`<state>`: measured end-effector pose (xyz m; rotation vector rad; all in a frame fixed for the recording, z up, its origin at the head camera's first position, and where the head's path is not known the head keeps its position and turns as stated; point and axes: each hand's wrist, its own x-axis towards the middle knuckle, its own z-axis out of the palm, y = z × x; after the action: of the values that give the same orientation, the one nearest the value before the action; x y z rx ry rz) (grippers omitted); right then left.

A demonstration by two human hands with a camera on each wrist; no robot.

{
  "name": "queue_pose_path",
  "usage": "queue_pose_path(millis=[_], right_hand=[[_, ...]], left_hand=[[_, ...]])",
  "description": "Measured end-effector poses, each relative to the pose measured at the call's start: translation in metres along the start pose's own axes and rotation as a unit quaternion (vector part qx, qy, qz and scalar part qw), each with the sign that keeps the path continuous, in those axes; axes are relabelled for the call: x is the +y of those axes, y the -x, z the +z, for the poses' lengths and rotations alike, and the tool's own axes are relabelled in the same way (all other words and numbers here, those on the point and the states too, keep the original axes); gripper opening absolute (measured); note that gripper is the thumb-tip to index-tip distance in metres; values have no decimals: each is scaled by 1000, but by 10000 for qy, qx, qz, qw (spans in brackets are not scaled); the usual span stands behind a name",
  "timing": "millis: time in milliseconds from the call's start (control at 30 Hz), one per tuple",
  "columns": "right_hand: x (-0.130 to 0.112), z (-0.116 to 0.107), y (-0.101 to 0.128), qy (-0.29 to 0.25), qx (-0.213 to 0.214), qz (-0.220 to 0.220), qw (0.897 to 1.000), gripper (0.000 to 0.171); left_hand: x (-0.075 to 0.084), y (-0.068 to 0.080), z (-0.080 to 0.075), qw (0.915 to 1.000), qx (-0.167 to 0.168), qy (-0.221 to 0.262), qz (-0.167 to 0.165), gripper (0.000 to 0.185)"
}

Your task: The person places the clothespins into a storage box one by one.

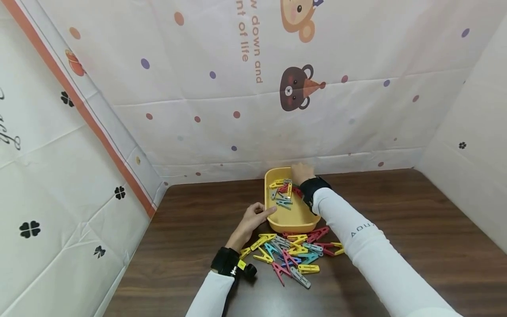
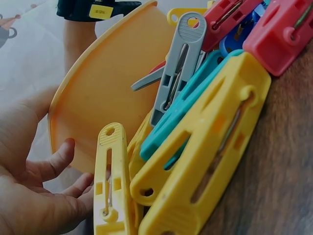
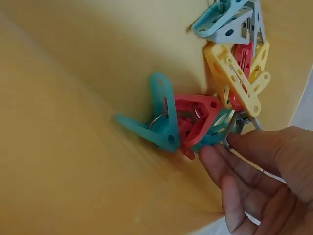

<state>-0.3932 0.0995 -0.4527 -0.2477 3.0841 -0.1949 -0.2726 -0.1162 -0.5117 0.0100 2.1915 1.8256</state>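
A yellow plastic basket (image 1: 293, 220) stands on the table with several clothespins (image 1: 283, 193) lying inside. My left hand (image 1: 253, 215) grips its near left rim, thumb over the edge and fingers curled against the outer wall. Reaching over the far right side, my right hand (image 1: 303, 172) is down in the basket. In the right wrist view a grey clothespin (image 3: 239, 125) has one leg between my thumb and forefinger. Beside those fingertips lie a teal clothespin (image 3: 164, 122), a red clothespin (image 3: 200, 115) and a yellow clothespin (image 3: 234, 78).
Just in front of the basket spreads a pile of yellow, red, blue, teal and grey clothespins (image 1: 293, 255), close by my left wrist. The brown wooden table (image 1: 396, 211) backs onto a printed white sheet (image 1: 253, 132), with more sheeting at both sides.
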Motion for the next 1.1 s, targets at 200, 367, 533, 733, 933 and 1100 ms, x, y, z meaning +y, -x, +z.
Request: queue_pose_path(millis=[200,367,533,733,933,1100], right_hand=[[-2,-1,4,359,-115,-394,9985,18],[-6,-18,14,630,-506,-1225,9892,10],[-1,-51,40,401,-917,-2176,9709,23],[24,-83,101,392,-497,-3049,9503,17],[61,-70,160,662,-265,-3497,9342,11],[76,-38,198,483,-841,-3644,9262,17]], left_hand=[[1,1,1,9999,62,-123,-11,42],[3,2,0,9998,145,-140,20,43],[4,2,0,9998,109,-139,-14,44],[4,0,0,9997,115,-189,-50,47],[3,-1,1,9997,143,-193,-65,47],[2,0,0,9997,129,-210,-53,47]])
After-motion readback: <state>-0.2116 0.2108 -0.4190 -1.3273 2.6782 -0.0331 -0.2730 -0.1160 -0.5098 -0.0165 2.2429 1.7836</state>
